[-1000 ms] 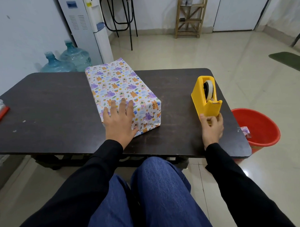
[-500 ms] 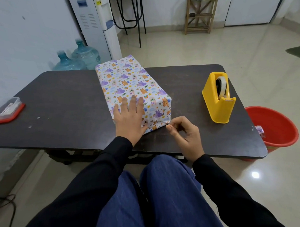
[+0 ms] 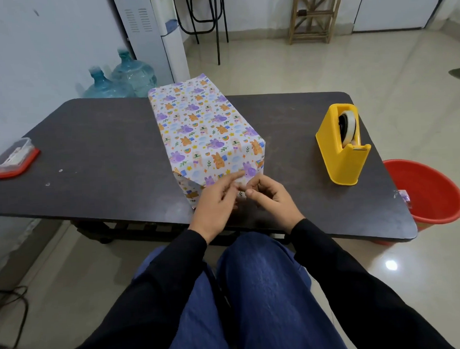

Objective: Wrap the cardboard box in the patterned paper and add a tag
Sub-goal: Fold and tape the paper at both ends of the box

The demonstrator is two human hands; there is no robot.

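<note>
Our wrapped box (image 3: 206, 133) lies lengthwise in the middle of the table (image 3: 105, 152), near end toward us. Our left hand (image 3: 214, 203) touches that end, forefinger stretched out, gripping nothing. Our right hand (image 3: 268, 196), just beside it, curls thumb to forefinger, and we cannot tell whether it pinches anything.

Box (image 3: 204, 128) in patterned paper lying lengthwise on the dark table (image 3: 105, 152), left hand (image 3: 215, 206) with forefinger laid on its near end, right hand (image 3: 271, 199) curled in a pinch just beside, yellow tape dispenser (image 3: 343, 160) well right, red bucket (image 3: 433, 193) on the floor
</note>
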